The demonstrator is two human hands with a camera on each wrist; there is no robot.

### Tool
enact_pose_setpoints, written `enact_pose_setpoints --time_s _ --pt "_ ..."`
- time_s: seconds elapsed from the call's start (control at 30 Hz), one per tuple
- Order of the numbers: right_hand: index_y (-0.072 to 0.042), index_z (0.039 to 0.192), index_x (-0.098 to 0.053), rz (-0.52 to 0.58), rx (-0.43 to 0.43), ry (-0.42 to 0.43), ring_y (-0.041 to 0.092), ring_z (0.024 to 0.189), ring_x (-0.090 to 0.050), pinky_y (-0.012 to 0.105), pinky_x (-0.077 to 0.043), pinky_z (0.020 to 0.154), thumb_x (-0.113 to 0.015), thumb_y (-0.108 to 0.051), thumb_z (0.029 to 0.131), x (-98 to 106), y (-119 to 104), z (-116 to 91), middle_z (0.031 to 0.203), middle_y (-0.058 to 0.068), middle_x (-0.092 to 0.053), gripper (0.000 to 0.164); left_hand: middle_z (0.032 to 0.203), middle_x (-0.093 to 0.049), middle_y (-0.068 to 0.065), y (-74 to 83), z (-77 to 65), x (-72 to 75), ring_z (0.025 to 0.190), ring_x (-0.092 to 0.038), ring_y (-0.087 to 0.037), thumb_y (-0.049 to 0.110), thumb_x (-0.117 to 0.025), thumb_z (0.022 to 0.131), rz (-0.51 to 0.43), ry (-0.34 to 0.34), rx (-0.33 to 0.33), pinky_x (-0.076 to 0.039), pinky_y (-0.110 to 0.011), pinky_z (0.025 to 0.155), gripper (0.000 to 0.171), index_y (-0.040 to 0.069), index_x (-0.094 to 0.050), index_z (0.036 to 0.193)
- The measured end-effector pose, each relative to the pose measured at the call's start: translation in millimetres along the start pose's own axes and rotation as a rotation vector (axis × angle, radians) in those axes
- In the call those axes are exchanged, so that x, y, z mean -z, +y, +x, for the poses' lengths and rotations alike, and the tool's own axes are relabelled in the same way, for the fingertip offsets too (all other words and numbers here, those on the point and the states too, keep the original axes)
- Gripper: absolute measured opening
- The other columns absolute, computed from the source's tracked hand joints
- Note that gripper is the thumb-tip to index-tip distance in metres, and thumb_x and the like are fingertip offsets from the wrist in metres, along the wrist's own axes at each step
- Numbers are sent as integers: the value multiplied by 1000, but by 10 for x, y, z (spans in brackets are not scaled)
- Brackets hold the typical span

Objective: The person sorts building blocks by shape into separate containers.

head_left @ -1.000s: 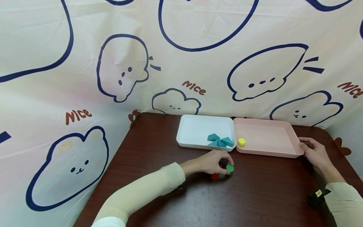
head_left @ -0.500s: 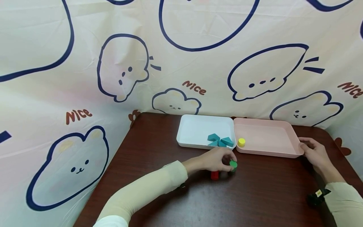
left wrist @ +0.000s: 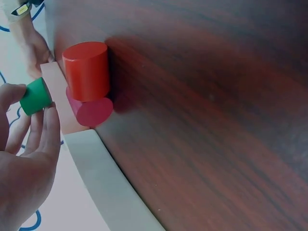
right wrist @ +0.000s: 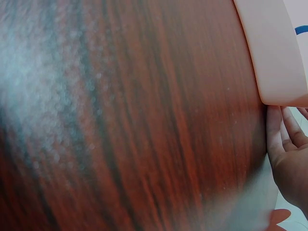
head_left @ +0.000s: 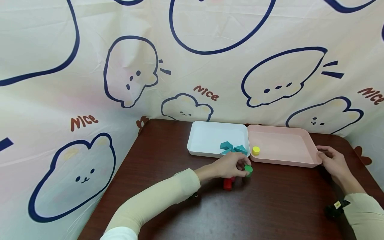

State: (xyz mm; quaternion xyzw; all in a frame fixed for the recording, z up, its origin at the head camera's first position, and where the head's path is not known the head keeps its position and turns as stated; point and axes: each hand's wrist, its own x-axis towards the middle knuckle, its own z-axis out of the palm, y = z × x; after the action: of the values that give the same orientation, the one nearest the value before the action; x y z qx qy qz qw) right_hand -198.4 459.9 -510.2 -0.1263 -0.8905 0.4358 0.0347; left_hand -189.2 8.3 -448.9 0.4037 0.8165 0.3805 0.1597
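Note:
My left hand [head_left: 229,165] pinches a small green cylinder [head_left: 248,170] between thumb and fingertips, just in front of where the two trays meet. In the left wrist view that green cylinder [left wrist: 35,96] is held tilted and off the table. Below the hand a red cylinder [left wrist: 87,72] stands upright, with a magenta cylinder [left wrist: 94,111] close beside it. My right hand [head_left: 336,162] rests its fingers against the right end of the pink tray [head_left: 285,163]. From the right wrist, the fingers [right wrist: 274,127] touch the tray's outer wall, partly hidden behind it.
A yellow cylinder [head_left: 256,151] sits in the pink tray's near left corner. Adjoining it, the white tray [head_left: 204,138] holds several teal angular blocks [head_left: 226,145] at its near right. Both stand at the back of the dark wooden table [head_left: 255,213], before a printed cloth [head_left: 222,76].
My left hand has carried the green cylinder up and slightly right, toward the trays, away from the red and magenta cylinders, now more in view. The right hand stays at the pink tray.

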Motion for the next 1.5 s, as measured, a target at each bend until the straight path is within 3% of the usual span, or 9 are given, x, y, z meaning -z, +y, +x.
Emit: enact_pose_setpoints --time_s 0.3,0.5,0.77,1.17,1.5 --pt "6 151 -42 1 1 -2 15 90 -52 15 -51 63 -42 -29 114 8 -1 6 143 31 -45 51 106 -70 5 63 130 67 91 -65 1 13 -80 97 3 46 2 -56 -11 85 26 7 -70 120" --pt "6 151 -42 -4 4 1 16 91 -52 15 -50 63 -42 -29 114 0 -3 4 141 30 -47 51 105 -69 1 99 228 117 95 -69 -8 12 -81 96 -7 90 0 -57 -13 85 28 4 -69 119" --pt "4 150 -44 4 8 -3 13 88 -53 17 -51 64 -42 -30 114 6 3 1 138 26 -49 50 105 -69 4 122 378 165 94 -69 -7 18 -82 96 47 135 54 -53 -8 83 28 7 -69 118" --pt "6 152 -42 -4 0 -2 20 92 -52 16 -50 63 -41 -29 114 9 -7 -3 142 31 -47 52 100 -70 3 99 578 177 87 -65 0 21 -84 94 19 203 82 -51 -7 80 24 9 -72 111" --pt "5 151 -42 10 4 -8 15 90 -53 16 -51 64 -41 -31 114 11 -8 -6 141 29 -47 51 98 -71 2 17 693 148 86 -64 -2 19 -86 92 -32 270 112 -52 -9 77 22 10 -72 106"
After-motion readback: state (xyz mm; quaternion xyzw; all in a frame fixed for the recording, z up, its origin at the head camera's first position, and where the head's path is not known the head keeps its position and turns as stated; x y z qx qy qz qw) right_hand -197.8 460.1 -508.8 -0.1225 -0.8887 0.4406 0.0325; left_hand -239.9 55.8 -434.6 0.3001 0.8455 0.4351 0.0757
